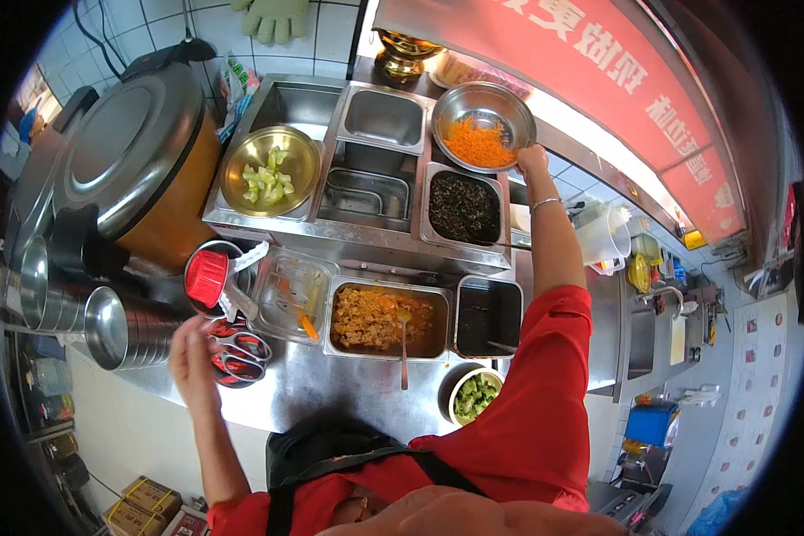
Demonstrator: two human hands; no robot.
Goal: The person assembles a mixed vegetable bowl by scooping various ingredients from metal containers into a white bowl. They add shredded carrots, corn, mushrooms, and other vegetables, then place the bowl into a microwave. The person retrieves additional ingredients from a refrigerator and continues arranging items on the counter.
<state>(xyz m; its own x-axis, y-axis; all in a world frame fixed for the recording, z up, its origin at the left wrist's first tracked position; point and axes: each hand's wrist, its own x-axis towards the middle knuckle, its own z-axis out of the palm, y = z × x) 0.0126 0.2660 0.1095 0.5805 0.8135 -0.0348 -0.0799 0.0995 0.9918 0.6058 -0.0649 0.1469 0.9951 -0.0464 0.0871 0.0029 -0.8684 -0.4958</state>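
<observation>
At the far right of the counter, my right hand [532,161] is closed on the near right rim of a steel mixing bowl [485,96]. Shredded carrot [476,141] lies in the bowl. My left hand [193,354] is raised at the left, its fingers loosely apart and holding nothing. Beside it are scissors [242,355] and a red and white plastic tool [210,275] in a round container. Just below the mixing bowl is a pan of dark chopped filling [463,207]. A gold-coloured bowl [239,156] with cut pale-green vegetable pieces stands further left.
Nearer me are a pan of minced-meat sauce [380,317] with a spoon, a dark pan [489,308], a clear plastic tub [286,277] and a bowl of chopped greens [476,395]. A large round cooker [134,143] and stacked steel bowls [121,326] occupy the left.
</observation>
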